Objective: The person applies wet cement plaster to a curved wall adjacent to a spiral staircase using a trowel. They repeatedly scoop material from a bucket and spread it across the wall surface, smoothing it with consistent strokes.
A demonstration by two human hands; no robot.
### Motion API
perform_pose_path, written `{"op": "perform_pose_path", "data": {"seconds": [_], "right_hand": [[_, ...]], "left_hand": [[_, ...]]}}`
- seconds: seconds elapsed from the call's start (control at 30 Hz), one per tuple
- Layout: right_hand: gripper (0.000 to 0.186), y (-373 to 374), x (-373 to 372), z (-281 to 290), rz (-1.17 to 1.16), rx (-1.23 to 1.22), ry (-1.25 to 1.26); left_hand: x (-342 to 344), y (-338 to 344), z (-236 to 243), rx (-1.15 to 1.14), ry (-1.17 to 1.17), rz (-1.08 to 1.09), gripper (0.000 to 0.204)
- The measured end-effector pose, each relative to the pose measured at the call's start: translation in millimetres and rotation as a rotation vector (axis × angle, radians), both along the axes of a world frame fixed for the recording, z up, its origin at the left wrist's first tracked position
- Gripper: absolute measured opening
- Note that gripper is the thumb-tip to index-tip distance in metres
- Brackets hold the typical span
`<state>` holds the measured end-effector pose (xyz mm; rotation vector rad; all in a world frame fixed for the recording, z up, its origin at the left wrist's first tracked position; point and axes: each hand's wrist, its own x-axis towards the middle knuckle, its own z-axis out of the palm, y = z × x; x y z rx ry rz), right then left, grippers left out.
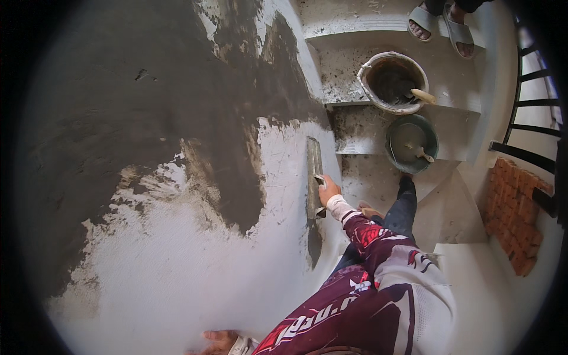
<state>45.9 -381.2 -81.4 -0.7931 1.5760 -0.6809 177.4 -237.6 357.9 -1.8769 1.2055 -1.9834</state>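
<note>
My right hand (328, 190) is closed round the handle of a long plastering trowel (314, 177), whose blade lies along the white wall (195, 272). Grey wet plaster (154, 89) covers the wall's upper left part, with ragged, streaky edges. A small grey smear (315, 242) shows just below the trowel. My left hand (218, 342) is at the bottom edge, beside the wall, partly cut off by the frame. Its visible fingers are apart, and nothing shows in them; whether it touches the wall I cannot tell.
On the splattered stairs (346, 59) stand a white bucket (364, 89) of grey mix with a wooden-handled tool (423, 96), and a dark green bucket (435, 136) holding liquid and a brush (425, 155). Another person's sandalled feet (458, 35) are above. Black railing (523, 154) and bricks (512, 216) are right.
</note>
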Motion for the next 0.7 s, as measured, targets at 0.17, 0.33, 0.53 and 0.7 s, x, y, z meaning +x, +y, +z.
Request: {"op": "perform_pose_path", "data": {"seconds": [0.17,0.33,0.53,0.7], "right_hand": [[0.040,-24.5,3.7,35.3,-0.082,-0.004,0.008],[0.039,-35.6,11.4,69.2,-0.104,-0.164,0.003],[0.041,-41.0,11.7,61.3,-0.115,-0.032,0.033],[0.038,-30.9,8.6,101.1,-0.071,-0.194,0.005]], "left_hand": [[2.5,5.7,10.1,-0.010,0.012,0.015,0.075],[5.2,9.0,11.9,-0.026,0.028,0.023,0.076],[2.9,7.0,17.5,-0.024,-0.042,-0.008,0.071],[2.1,10.1,16.3,-0.045,-0.054,0.010,0.069]]}}
